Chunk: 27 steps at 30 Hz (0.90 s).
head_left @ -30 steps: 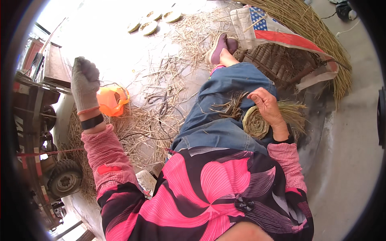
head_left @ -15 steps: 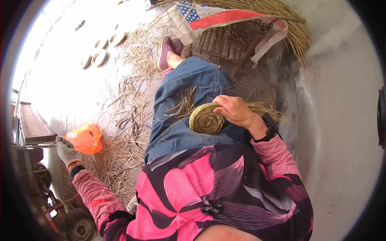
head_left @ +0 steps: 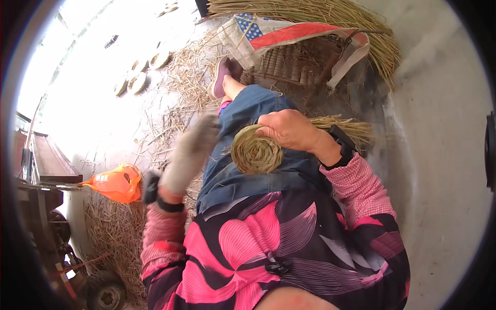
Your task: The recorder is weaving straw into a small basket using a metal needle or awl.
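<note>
A round coil of braided straw rests over my lap on the blue trousers. My bare right hand pinches its upper right rim between thumb and fingers. From behind that hand a bundle of loose straw sticks out to the right. My left hand, in a pale grey glove, is in the air left of my legs and apart from the coil. Motion smears its fingers, so whether it holds anything does not show.
An orange plastic bag hangs at the left beside a wheeled machine. Several flat round woven pieces lie on the floor at far left. Ahead stand a wooden slatted chair with a cloth over it and a long straw heap.
My left hand has swung from beside the orange bag rightward and up toward my lap. The coil has shifted slightly left and shows more of its face, still in my right hand.
</note>
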{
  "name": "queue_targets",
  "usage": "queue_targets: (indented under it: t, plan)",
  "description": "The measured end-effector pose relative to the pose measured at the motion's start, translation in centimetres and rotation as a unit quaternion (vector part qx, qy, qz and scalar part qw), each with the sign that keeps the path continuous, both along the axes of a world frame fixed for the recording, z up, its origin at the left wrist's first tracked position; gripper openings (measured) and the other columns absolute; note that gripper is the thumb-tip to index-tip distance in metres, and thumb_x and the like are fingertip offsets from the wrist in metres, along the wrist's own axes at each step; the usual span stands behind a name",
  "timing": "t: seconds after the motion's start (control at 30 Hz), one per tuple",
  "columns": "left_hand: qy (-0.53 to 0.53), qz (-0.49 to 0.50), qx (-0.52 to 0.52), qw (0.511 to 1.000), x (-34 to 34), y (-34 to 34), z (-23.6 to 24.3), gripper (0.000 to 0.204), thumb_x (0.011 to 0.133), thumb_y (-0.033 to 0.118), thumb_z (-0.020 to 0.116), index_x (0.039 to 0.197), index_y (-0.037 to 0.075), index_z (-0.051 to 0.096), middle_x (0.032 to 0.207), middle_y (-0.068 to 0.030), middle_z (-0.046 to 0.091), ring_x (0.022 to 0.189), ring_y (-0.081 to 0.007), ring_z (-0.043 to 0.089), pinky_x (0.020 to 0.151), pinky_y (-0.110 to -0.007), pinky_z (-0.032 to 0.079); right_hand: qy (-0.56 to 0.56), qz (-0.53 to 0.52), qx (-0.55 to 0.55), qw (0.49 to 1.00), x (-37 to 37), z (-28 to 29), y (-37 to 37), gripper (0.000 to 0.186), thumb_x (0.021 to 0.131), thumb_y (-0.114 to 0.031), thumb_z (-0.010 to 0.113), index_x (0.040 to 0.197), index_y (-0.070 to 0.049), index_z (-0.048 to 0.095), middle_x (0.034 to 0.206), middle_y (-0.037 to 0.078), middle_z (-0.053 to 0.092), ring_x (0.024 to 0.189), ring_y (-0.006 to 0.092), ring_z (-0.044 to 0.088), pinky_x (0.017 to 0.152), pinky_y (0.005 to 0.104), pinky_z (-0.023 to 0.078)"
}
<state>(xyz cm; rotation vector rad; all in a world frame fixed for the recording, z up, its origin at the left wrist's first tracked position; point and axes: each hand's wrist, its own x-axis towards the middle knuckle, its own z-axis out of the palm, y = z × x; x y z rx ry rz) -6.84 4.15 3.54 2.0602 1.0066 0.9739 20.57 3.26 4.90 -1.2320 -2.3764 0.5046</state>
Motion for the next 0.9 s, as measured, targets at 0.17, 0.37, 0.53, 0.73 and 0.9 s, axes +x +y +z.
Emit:
queue_targets:
  t: [0.17, 0.37, 0.53, 0.73, 0.9]
  plan:
    - [0.151, -0.083, -0.036, 0.984, 5.6, -1.9, 0.9, 0.03, 0.094, 0.032, 0.057, 0.111, 0.007, 0.054, 0.077, -0.0229, 0.065, 0.074, -0.0431, 0.064, 0.062, -0.049, 0.049, -0.006, 0.055, -0.039, 0.998, -0.2, -0.7, -0.5, 0.027, 0.093, -0.034, 0.059, 0.088, -0.007, 0.056, 0.078, 0.016, 0.063, 0.078, 0.0404, 0.062, 0.068, 0.0487, 0.048]
    - [0.155, -0.048, -0.059, 0.985, 5.4, -2.9, -1.1, 0.03, 0.095, 0.034, 0.056, 0.111, 0.008, 0.052, 0.079, -0.0228, 0.065, 0.077, -0.0439, 0.064, 0.064, -0.053, 0.048, -0.066, 0.078, -0.024, 0.994, 1.3, -0.3, -0.6, 0.03, 0.093, -0.038, 0.057, 0.088, -0.009, 0.057, 0.08, 0.016, 0.065, 0.079, 0.039, 0.064, 0.07, 0.0485, 0.05]
    - [0.15, -0.005, -0.102, 0.983, 5.5, -3.7, -1.3, 0.027, 0.093, 0.024, 0.059, 0.114, 0.006, 0.056, 0.095, -0.0254, 0.065, 0.09, -0.0448, 0.062, 0.072, -0.048, 0.049, -0.073, 0.0, 0.004, 0.997, 0.6, -1.4, -2.8, 0.032, 0.095, -0.039, 0.054, 0.086, -0.008, 0.057, 0.078, 0.014, 0.065, 0.077, 0.0368, 0.065, 0.066, 0.0471, 0.051]
    - [0.123, 0.004, -0.105, 0.987, 5.6, -4.2, -2.5, 0.034, 0.094, 0.032, 0.057, 0.117, 0.007, 0.053, 0.093, -0.0251, 0.066, 0.092, -0.0444, 0.063, 0.076, -0.051, 0.049, 0.012, -0.141, 0.004, 0.99, -1.1, -3.4, -5.4, 0.032, 0.099, -0.035, 0.05, 0.088, -0.006, 0.055, 0.074, 0.016, 0.062, 0.073, 0.0389, 0.063, 0.063, 0.0468, 0.05]
    - [0.076, 0.034, -0.138, 0.987, 5.8, -4.5, -1.9, 0.028, 0.095, 0.027, 0.057, 0.115, 0.007, 0.055, 0.097, -0.0244, 0.066, 0.093, -0.0443, 0.063, 0.077, -0.049, 0.05, 0.093, -0.167, 0.015, 0.981, -2.1, -4.8, -5.3, 0.032, 0.099, -0.033, 0.051, 0.085, -0.004, 0.053, 0.074, 0.019, 0.062, 0.071, 0.0409, 0.062, 0.061, 0.0494, 0.048]
